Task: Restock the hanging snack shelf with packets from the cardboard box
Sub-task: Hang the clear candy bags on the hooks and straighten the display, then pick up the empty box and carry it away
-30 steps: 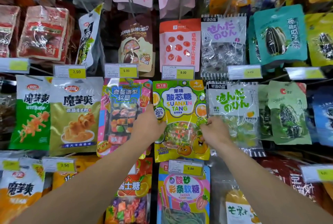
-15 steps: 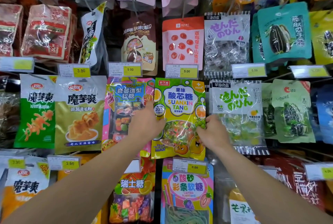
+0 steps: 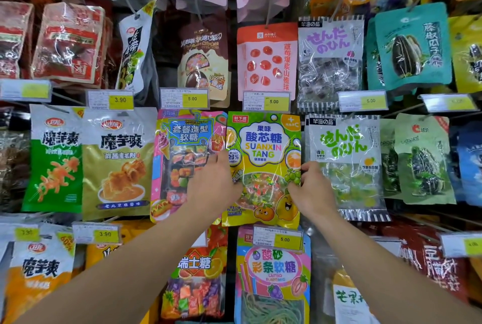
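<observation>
Fingers of left hand (image 3: 214,185) and right hand (image 3: 311,188) curled, gripping side edges of one SUANXIN TANG packet (image 3: 263,167).

Both hands (image 3: 216,188) (image 3: 311,189) grip green candy packet (image 3: 263,156)

Glossy plastic candy packet (image 3: 263,167); price tags (image 3: 266,101) look like paper, perhaps sleeved.

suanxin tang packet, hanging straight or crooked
Roughly straight: the Suanxin Tang packet hangs upright under the 5.00 price tag, left hand and right hand gripping its side edges. The hook is hidden.
</observation>
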A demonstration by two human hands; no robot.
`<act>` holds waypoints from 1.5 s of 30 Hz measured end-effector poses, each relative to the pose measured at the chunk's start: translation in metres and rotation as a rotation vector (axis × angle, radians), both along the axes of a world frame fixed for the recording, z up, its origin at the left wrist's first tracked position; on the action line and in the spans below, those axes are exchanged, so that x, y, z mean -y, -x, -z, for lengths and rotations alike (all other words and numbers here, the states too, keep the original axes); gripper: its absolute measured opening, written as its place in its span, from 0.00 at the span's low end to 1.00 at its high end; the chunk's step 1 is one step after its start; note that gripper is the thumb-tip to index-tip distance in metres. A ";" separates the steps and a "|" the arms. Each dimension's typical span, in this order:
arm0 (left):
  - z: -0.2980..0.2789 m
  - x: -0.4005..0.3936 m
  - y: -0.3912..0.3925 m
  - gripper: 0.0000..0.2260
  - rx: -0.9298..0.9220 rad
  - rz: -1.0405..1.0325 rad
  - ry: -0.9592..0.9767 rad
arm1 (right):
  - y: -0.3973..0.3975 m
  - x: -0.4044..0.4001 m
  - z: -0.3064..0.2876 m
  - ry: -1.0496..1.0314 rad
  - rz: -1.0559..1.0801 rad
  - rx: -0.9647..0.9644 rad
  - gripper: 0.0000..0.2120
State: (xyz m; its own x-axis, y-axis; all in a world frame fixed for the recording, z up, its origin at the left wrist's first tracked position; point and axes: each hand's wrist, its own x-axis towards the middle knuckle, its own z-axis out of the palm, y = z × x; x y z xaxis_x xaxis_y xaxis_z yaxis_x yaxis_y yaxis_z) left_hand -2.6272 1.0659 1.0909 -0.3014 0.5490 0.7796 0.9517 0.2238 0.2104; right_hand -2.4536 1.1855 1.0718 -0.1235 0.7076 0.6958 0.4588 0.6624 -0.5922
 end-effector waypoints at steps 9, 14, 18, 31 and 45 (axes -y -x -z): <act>0.009 0.003 0.004 0.26 -0.207 0.006 -0.016 | -0.008 0.024 -0.004 -0.112 0.113 0.080 0.24; 0.019 0.014 0.001 0.27 -0.183 0.097 -0.012 | -0.008 0.042 0.004 -0.225 0.144 0.184 0.24; 0.042 0.029 0.001 0.25 -0.154 0.185 -0.009 | -0.002 0.067 0.023 -0.277 0.164 0.299 0.25; 0.145 0.115 0.026 0.26 -0.112 0.443 0.172 | 0.032 0.170 0.150 -0.115 0.204 0.551 0.26; 0.333 0.288 0.052 0.25 0.217 0.355 0.516 | 0.051 0.342 0.359 0.276 -0.088 0.746 0.24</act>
